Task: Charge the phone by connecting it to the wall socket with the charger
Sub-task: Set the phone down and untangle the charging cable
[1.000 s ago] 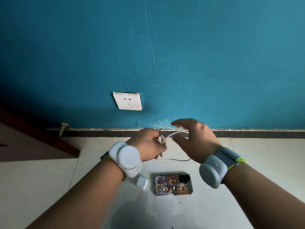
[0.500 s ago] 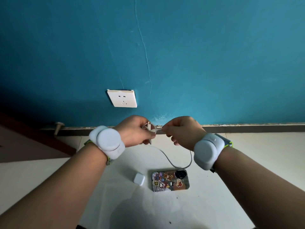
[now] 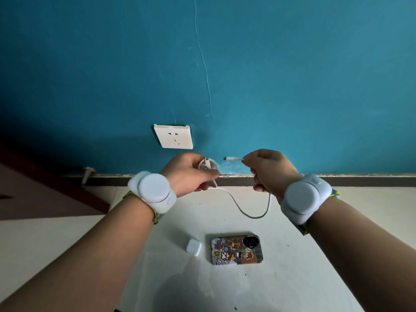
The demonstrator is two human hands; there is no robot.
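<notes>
My left hand (image 3: pixel 191 171) grips the coiled white cable (image 3: pixel 245 207), my right hand (image 3: pixel 269 168) pinches its connector end (image 3: pixel 231 158), the phone (image 3: pixel 236 249) lies on the floor beside the adapter (image 3: pixel 193 246); leftover coils could snag.

No legible text anywhere.

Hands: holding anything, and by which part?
Both hold the cable: left hand grips its coiled part, right hand pinches just behind the free connector.
</notes>
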